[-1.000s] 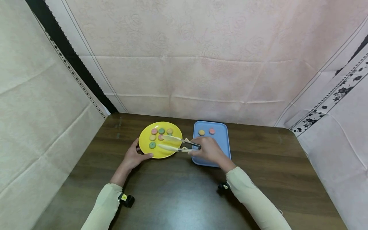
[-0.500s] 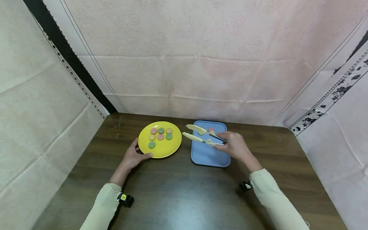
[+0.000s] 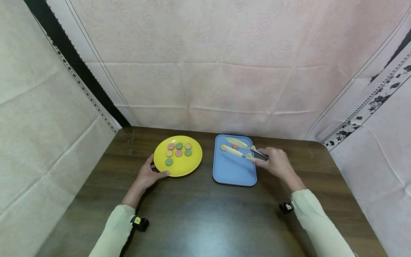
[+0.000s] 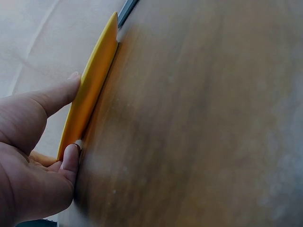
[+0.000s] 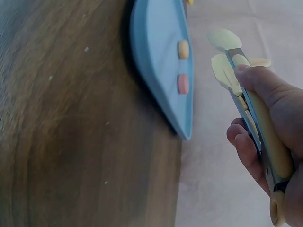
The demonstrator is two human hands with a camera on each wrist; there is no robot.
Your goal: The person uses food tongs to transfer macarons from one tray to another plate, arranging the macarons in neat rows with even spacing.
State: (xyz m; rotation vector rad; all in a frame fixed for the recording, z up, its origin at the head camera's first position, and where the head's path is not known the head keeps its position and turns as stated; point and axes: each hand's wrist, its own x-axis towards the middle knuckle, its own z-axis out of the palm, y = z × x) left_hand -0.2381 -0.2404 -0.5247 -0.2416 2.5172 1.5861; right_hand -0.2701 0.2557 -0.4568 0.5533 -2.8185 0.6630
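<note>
My left hand (image 3: 149,176) grips the near-left rim of a round yellow plate (image 3: 189,167), its thumb on the rim; the left wrist view shows fingers curled under the plate's edge (image 4: 90,90). Several pink, green and cream round sweets like macarons (image 3: 178,153) lie on the plate. My right hand (image 3: 277,162) holds cream-tipped tongs (image 3: 252,151) over the back of a blue tray (image 3: 234,175). The tong tips stand apart with nothing seen between them. On the tray, a pink macaron (image 5: 183,83) and a yellowish macaron (image 5: 183,49) sit near the far edge.
Both dishes stand near the back of a brown wooden table (image 3: 199,217), the plate left of the tray with a narrow gap between. Behind the table hangs a pale patterned cloth (image 3: 205,85), with more cloth at both sides.
My right hand has carried the tongs rightward, from above the yellow plate to above the blue tray. The green macaron they covered now shows. My left hand stays on the plate.
</note>
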